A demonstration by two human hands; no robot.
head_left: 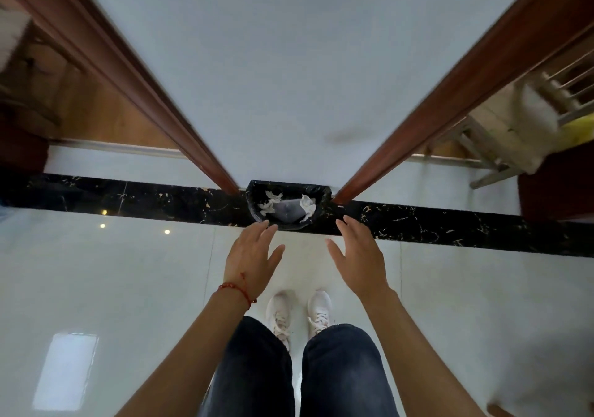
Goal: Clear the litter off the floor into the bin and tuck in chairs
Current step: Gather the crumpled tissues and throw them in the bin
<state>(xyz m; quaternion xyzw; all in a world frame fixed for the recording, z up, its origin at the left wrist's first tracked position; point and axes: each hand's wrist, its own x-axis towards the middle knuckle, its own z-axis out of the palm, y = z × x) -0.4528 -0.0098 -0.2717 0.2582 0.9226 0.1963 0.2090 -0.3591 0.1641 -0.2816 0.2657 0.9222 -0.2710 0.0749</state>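
Black-lined half-round plastic bin against white wall, crumpled white tissues already inside; left hand and right hand spread, empty, just above rim, likely after dropping litter.

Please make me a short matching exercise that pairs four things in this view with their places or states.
Things:
1. bin
2. crumpled tissues
3. left hand
4. wooden chair

Places or states:
A. at the right edge, beyond the door frame
B. lying inside the black liner
C. against the wall, on the black marble strip
D. open, red bracelet at the wrist

Pairs: 1-C, 2-B, 3-D, 4-A
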